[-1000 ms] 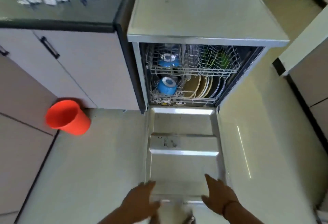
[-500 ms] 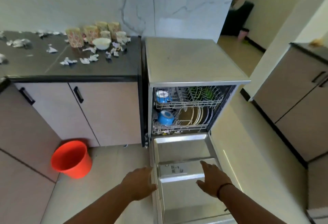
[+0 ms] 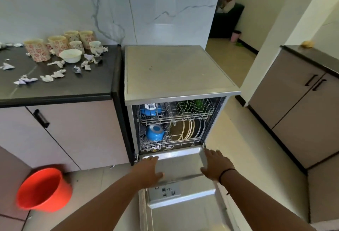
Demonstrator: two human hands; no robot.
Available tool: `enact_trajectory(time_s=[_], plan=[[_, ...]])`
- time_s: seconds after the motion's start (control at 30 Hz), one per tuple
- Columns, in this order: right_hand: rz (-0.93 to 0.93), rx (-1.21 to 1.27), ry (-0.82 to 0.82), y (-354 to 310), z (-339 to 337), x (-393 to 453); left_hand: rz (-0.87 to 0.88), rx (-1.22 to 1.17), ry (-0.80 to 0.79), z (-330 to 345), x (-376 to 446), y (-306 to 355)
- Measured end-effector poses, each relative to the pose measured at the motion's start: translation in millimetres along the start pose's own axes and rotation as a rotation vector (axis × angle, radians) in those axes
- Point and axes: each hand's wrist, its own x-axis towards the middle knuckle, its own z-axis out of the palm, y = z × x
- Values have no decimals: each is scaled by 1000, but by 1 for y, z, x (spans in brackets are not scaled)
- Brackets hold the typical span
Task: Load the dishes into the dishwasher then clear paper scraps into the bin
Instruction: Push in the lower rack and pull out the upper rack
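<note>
The dishwasher [image 3: 176, 71] stands open, its door [image 3: 181, 159] folded down toward me. Blue bowls [image 3: 155, 132] sit in both racks, and plates [image 3: 189, 130] stand in the lower one. My left hand [image 3: 148, 169] lies flat over the door's left side, fingers straight. My right hand [image 3: 215, 164] rests on the door's right edge, fingers extended. On the dark counter [image 3: 60, 91] at the left stand several floral cups [image 3: 56, 44] and a white bowl [image 3: 70, 55], with crumpled paper scraps [image 3: 55, 74] scattered around them. An orange bin [image 3: 43, 189] sits on the floor at the lower left.
Cabinets [image 3: 300, 106] with dark handles stand to the right across a strip of floor. A person sits in the room beyond the doorway [image 3: 227, 1]. Cabinet doors below the counter [image 3: 77, 133] are shut.
The view has lifted from the door to take in the counter and wall. Both hands have moved forward along the open door toward the racks.
</note>
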Motion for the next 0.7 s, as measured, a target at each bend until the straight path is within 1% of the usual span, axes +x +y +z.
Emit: enact_trajectory(time_s=[0.1,0.27,0.47,0.6,0.7], plan=[[-33,-24,-7,25,-8,38,-33,-2,3,5,28,12],[-10,-39,-67,43,-7,84,-76,19,-13,5,51,8],[4,-17,-87,31,-4,145,-112,27,-48,-9,111,-29],[57,-33,-159,20,3,189,-81,69,-20,-23,169,-54],[69,10,-176,8,1,232,-76,115,-26,-30,210,-68]])
